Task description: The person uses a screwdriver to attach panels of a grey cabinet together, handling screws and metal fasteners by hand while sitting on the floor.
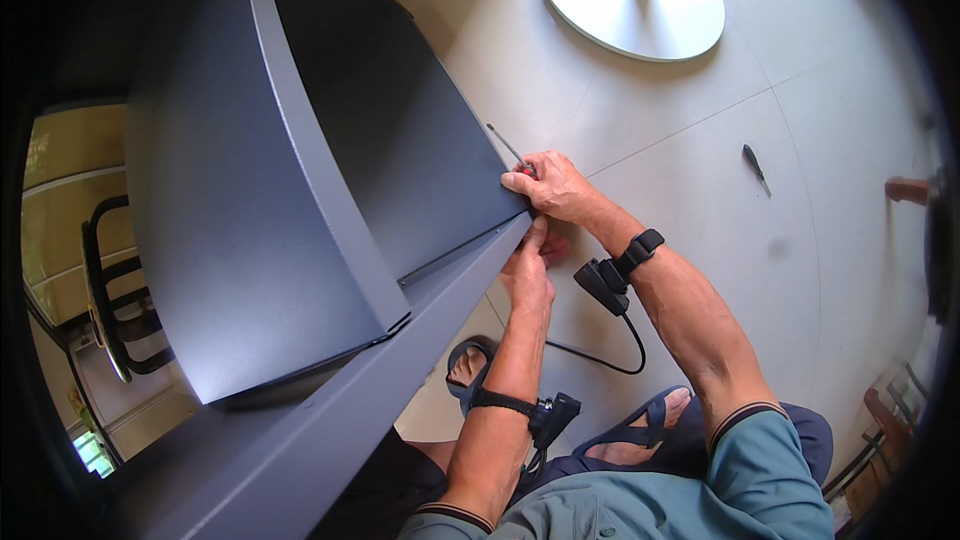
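Observation:
A large dark grey metal cabinet (250,240) fills the left side, with a grey metal rail (430,290) along its near edge. My right hand (560,185) is closed around a screwdriver (511,145) with a red handle, its shaft pointing up and left past the cabinet's corner. The right thumb touches the cabinet panel there. Just below, at the rail's end, my left hand (530,265) is closed, thumb up against the metal and fingers curled underneath. What sits between those fingers is hidden.
Another screwdriver (756,168), dark-handled, lies on the pale tiled floor (720,260) to the right. A round white pedestal base (640,0) stands at the far side. Black wrist-strapped devices (605,285) with a cable (635,350) are on my arms. Wooden furniture parts (905,190) show at the right.

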`<state>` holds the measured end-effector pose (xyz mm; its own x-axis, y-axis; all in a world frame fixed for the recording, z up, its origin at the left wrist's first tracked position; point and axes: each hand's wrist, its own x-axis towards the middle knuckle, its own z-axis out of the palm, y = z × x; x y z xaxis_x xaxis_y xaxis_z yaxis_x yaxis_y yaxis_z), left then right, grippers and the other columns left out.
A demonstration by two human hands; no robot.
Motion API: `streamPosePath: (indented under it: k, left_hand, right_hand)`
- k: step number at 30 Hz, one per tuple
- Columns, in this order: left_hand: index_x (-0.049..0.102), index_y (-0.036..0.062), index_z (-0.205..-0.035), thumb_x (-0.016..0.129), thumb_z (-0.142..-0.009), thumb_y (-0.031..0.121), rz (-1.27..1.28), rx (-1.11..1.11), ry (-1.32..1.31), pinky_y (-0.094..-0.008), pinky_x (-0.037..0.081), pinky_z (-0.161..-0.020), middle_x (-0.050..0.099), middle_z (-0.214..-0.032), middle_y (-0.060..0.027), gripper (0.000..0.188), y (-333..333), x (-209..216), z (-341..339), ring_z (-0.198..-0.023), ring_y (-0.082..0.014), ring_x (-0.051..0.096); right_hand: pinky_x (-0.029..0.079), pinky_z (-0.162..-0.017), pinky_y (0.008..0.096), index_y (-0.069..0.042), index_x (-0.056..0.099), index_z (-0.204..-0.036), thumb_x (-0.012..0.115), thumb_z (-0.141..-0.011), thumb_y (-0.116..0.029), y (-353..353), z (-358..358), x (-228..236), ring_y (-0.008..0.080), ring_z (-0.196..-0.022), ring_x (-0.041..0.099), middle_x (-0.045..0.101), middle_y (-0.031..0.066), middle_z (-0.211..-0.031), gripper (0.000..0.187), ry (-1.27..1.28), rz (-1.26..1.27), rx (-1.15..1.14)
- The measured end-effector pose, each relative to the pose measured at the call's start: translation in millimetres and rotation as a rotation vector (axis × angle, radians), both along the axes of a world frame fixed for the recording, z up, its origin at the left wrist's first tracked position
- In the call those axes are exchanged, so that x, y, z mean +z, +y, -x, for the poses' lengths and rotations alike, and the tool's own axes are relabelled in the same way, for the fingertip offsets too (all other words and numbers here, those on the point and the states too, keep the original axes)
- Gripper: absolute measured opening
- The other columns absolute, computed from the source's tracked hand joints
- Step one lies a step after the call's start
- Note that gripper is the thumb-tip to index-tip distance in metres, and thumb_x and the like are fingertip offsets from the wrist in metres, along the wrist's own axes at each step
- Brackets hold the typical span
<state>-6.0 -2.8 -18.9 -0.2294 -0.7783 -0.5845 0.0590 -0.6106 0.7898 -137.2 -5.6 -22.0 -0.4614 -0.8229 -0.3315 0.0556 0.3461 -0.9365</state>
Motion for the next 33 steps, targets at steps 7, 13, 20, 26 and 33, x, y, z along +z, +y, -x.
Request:
streamPosePath:
  k: [7,13,20,26,33]
  left_hand:
    - [0.062,-0.0017,-0.085,0.076,-0.081,0.010,-0.060,-0.075,0.016,-0.0353,0.055,-0.048,0.064,-0.071,-0.0122,0.018,0.7,0.5,-1.0,-0.055,-0.0228,0.063]
    - [0.063,-0.0010,-0.086,0.075,-0.082,0.010,0.068,-0.002,0.031,-0.0359,0.056,-0.049,0.065,-0.073,-0.0116,0.017,2.9,-10.2,2.6,-0.058,-0.0229,0.064]
    - [0.063,0.0038,-0.088,0.076,-0.082,0.012,0.012,-0.080,0.035,-0.0369,0.058,-0.054,0.068,-0.080,-0.0111,0.017,-3.3,-11.6,-8.8,-0.063,-0.0245,0.067]
    - [0.062,0.0044,-0.091,0.077,-0.082,0.014,-0.026,-0.181,0.048,-0.0374,0.060,-0.058,0.068,-0.082,-0.0121,0.019,-13.2,-11.8,-9.8,-0.069,-0.0253,0.069]
    - [0.062,0.0031,-0.093,0.075,-0.082,0.011,0.048,-0.152,0.058,-0.0389,0.062,-0.064,0.069,-0.088,-0.0131,0.019,-18.4,-29.8,-19.7,-0.077,-0.0261,0.070]
  right_hand:
    - [0.046,-0.059,0.0357,0.007,0.064,-0.080,0.063,-0.080,-0.031,1.1,2.8,-4.2,0.0190,-0.059,0.053,0.056,0.0132,-0.060,0.038,0.018,-0.029,0.022]
    - [0.047,-0.060,0.0371,0.006,0.063,-0.080,0.063,-0.081,-0.030,0.4,2.1,-1.5,0.0214,-0.059,0.055,0.057,0.0155,-0.061,0.036,-0.067,0.028,-0.020]
    - [0.049,-0.065,0.0411,0.006,0.063,-0.080,0.062,-0.082,-0.030,-0.1,4.4,-3.3,0.0314,-0.062,0.059,0.060,0.0220,-0.065,0.037,0.079,-0.040,0.088]
    - [0.050,-0.066,0.0404,0.006,0.065,-0.087,0.062,-0.083,-0.031,-0.5,5.4,4.1,0.0334,-0.064,0.061,0.061,0.0223,-0.068,0.037,0.004,-0.026,0.041]
    - [0.052,-0.068,0.0391,0.003,0.067,-0.092,0.062,-0.084,-0.034,-13.3,-7.6,-20.1,0.0286,-0.070,0.065,0.066,0.0188,-0.073,0.039,0.129,-0.056,0.053]
